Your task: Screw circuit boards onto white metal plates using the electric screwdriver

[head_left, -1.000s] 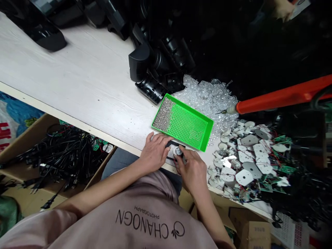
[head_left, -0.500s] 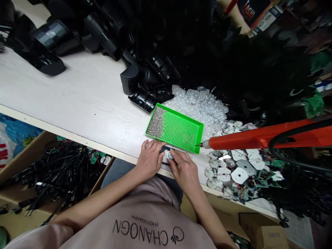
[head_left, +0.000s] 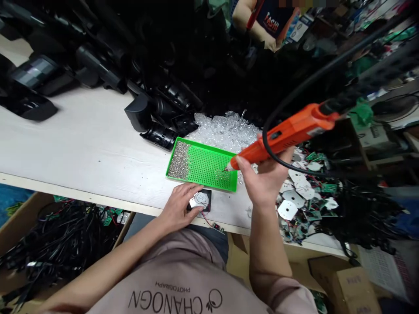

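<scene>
My right hand (head_left: 265, 179) is wrapped round an orange electric screwdriver (head_left: 288, 133), whose tip points down into the right part of a green perforated tray (head_left: 209, 160). Small screws (head_left: 179, 162) lie heaped at that tray's left end, and others stand in holes near the tip. My left hand (head_left: 180, 205) grips a black square housing (head_left: 208, 200) by its left side on the table edge. On the housing sits a round metal motor (head_left: 200, 199) with a white plate. Thin wires run from it to a small circuit board (head_left: 218, 227).
Clear plastic parts (head_left: 225, 131) are piled behind the tray. White plates and circuit boards (head_left: 294, 196) lie to the right. Black casings (head_left: 140, 113) crowd the back left. Below the table, a box holds black cables (head_left: 72, 244). Another person (head_left: 262, 22) is at the back.
My right hand has left the motor and taken hold of the screwdriver, whose tip has moved left over the tray. My left hand stays at the housing. The camera view has shifted.
</scene>
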The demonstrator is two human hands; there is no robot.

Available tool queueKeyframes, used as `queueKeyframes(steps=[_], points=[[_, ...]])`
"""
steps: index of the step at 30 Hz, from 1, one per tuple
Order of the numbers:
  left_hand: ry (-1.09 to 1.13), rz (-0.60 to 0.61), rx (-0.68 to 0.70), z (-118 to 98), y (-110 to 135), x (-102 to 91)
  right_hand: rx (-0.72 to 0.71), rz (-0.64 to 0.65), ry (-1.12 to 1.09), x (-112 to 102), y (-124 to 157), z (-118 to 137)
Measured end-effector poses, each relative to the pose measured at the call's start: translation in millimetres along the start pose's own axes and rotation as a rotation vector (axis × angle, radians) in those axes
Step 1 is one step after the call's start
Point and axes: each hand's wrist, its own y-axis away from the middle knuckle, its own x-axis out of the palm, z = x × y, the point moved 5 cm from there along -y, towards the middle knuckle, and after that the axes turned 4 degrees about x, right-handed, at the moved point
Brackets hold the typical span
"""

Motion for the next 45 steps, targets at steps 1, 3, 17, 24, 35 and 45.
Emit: queueKeyframes(steps=[1,3,17,24,35,45], points=[[0.004,-0.008,0.000,0.8,0.2,1.2,0.017,0.024,-0.036,5.4,-6.1,-2.1],[0.009,-0.014,-0.006,2.9,1.5,3.9,0.034,0.084,-0.108,8.8,-13.4,-4.4],[-0.046,0.020,0.030,1.7,2.9,7.2,0.283,0.101,-0.573,7.3,18.6,-55.2],[-0.092,-0.014,0.052,7.7,2.4,13.6,0.244,0.108,-0.800,50.4,22.9,-78.1],[-0.063,-0.054,0.065,8.6,2.9,13.9,0.207,0.150,-0.846,59.7,28.6,-84.9],[-0.078,-0.021,0.049,10.4,4.7,17.1,0.248,-0.004,-0.870,34.1,19.0,-41.6]])
